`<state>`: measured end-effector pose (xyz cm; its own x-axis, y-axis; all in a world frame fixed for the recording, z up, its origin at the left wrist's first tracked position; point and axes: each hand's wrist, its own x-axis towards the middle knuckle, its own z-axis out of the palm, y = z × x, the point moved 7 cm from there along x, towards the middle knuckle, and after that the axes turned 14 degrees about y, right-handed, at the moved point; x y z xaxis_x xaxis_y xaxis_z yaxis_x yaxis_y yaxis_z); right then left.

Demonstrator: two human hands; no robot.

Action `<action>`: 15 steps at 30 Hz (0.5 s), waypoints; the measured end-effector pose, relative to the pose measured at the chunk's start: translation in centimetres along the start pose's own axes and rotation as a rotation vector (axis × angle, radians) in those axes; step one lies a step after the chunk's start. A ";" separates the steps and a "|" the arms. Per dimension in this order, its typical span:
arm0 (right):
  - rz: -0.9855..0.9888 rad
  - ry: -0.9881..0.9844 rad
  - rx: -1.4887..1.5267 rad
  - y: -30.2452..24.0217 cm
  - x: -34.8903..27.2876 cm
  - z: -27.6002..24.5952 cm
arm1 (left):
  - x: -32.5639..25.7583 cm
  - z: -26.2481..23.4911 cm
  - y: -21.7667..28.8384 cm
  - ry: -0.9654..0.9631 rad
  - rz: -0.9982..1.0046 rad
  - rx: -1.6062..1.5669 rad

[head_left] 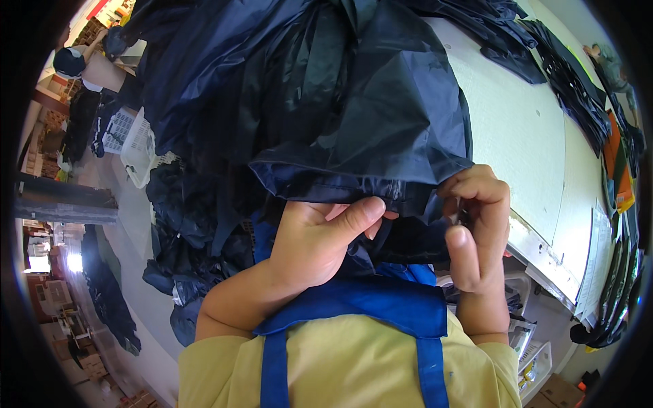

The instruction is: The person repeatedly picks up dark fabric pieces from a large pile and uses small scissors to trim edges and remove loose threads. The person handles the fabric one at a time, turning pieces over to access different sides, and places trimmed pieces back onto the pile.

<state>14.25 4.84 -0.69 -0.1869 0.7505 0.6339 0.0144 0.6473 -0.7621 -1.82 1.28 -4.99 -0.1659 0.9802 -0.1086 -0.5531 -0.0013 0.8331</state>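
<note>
Dark Garment Gripped at Its Hem

Navy garment (354,115) fills the upper centre of the frame. Left hand (320,238) clamps its hem at centre; right hand (476,217) pinches the edge beside it, closed on something small. Keeping the hem taut looks wise. Pale desk (524,136) lies at right.

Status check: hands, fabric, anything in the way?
Left hand pinching dark navy fabric hem. Right hand gripping same edge, small tool unclear. Fabric pile covers table edge.
</note>
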 end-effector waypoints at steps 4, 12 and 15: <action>-0.020 -0.113 -0.234 -0.7 0.8 -0.1 | 0.1 -0.1 -0.1 -0.020 0.017 0.003; -0.011 -0.141 -0.276 -1.5 1.4 1.1 | -0.2 -0.3 0.0 0.002 0.045 0.087; -0.010 -0.144 -0.275 -1.5 1.4 1.3 | -0.2 0.3 0.5 -0.035 0.082 0.016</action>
<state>12.71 4.72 1.17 -0.3250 0.7298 0.6015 0.2735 0.6813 -0.6790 -1.83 1.09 -4.44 -0.1810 0.9833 -0.0208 -0.5254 -0.0788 0.8472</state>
